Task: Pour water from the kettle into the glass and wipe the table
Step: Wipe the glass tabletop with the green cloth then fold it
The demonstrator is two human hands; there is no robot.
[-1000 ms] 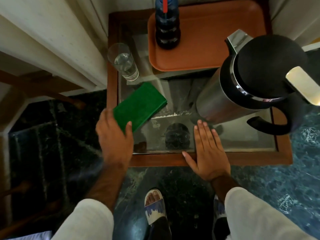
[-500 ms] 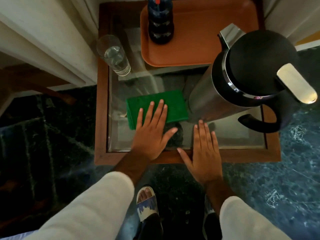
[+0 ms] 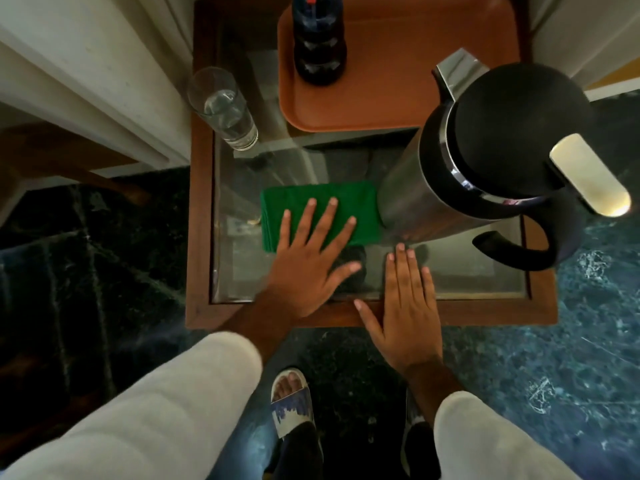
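A folded green cloth point(image 3: 360, 206) lies flat on the glass-topped table point(image 3: 450, 282), just left of the kettle. My left hand point(image 3: 308, 265) presses on the cloth with its fingers spread flat. Flat on the table's front edge rests my right hand point(image 3: 405, 303), holding nothing, its fingertips near the kettle's base. The steel kettle point(image 3: 485, 157) with black lid and handle stands upright at the right. A clear glass point(image 3: 223, 109) with water in it stands at the table's back left corner.
An orange tray point(image 3: 398, 71) at the back of the table carries a dark bottle point(image 3: 318, 39). A white wall and ledge run along the left. Dark green marble floor surrounds the table; my sandalled feet are below its front edge.
My left hand brought the cloth from the table's left edge to the middle and laid it flat, fingers now spread on top. My right hand stayed on the front edge.
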